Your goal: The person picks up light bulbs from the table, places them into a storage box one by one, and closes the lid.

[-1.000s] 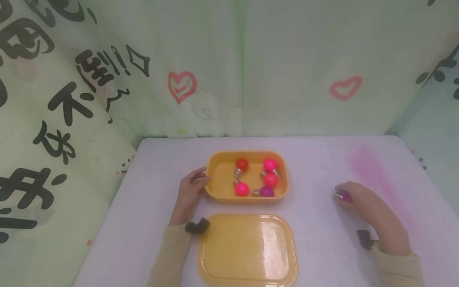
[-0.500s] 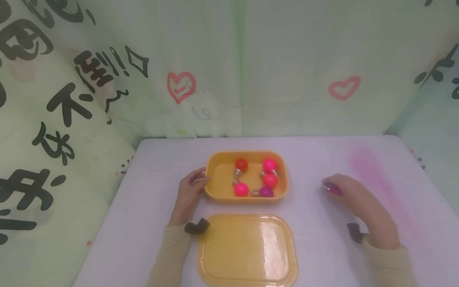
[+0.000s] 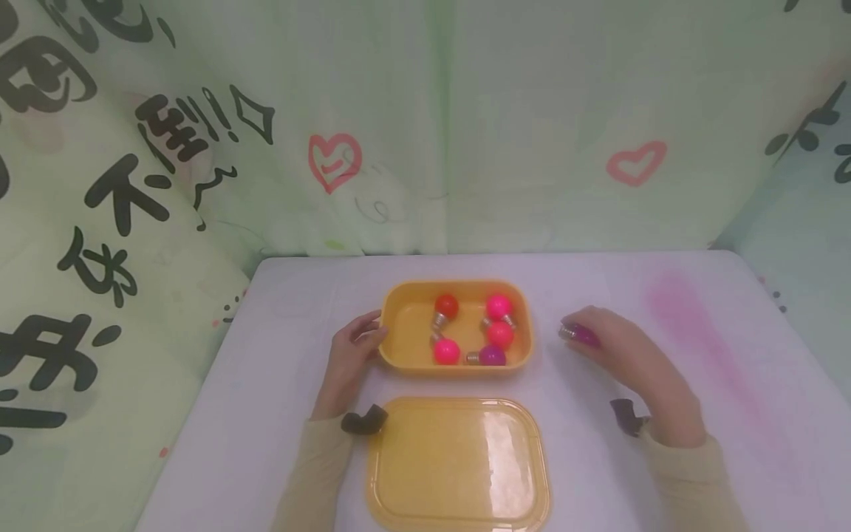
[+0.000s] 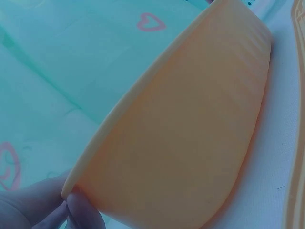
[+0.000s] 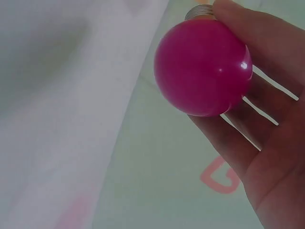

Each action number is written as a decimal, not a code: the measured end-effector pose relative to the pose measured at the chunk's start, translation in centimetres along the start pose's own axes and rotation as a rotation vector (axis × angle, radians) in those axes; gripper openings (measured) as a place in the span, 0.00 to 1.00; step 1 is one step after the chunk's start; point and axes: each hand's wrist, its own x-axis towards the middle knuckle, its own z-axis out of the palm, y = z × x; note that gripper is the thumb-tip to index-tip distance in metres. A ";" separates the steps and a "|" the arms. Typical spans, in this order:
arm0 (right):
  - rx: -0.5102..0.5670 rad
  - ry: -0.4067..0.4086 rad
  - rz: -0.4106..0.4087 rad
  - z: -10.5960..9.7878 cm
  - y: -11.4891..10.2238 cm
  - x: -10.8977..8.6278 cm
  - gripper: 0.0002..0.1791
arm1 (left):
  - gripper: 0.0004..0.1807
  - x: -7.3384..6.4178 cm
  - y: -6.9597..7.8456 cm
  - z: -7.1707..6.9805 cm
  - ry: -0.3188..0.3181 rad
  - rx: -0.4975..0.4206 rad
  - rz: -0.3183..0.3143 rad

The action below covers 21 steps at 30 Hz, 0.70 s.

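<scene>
Over the table, right of the yellow box (image 3: 399,367), my right hand (image 3: 625,351) grips a purple light bulb (image 3: 583,336) with its metal base toward the box. In the right wrist view the round bulb (image 5: 202,67) lies between thumb and fingers. My left hand (image 3: 352,355) pinches the box's left rim; in the left wrist view the thumb and fingers (image 4: 86,212) hold the edge of the box (image 4: 176,133). Inside the box lie a red bulb (image 3: 447,306), several pink bulbs (image 3: 447,352) and another purple bulb (image 3: 493,355).
A flat yellow lid (image 3: 432,465) lies on the white table (image 3: 233,384) in front of the box, beside the left sleeve. Behind the table hangs a pale green curtain (image 3: 532,111) with drawn hearts. A pink stain (image 3: 691,303) marks the table's right side.
My right hand has moved left and a little farther back with the purple bulb, coming closer to the box. The left hand has stayed on the rim.
</scene>
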 end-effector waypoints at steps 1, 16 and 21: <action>-0.001 0.006 -0.009 0.0 -0.3 0.2 0.17 | 0.25 0.0 -0.1 0.0 0.000 -0.004 0.004; 0.050 0.028 -0.079 1.3 -4.0 2.7 0.17 | 0.22 -0.1 -0.4 0.1 0.013 0.005 0.030; 0.048 0.038 -0.099 1.9 -5.1 3.3 0.15 | 0.22 -0.2 -0.3 0.0 0.005 0.009 0.031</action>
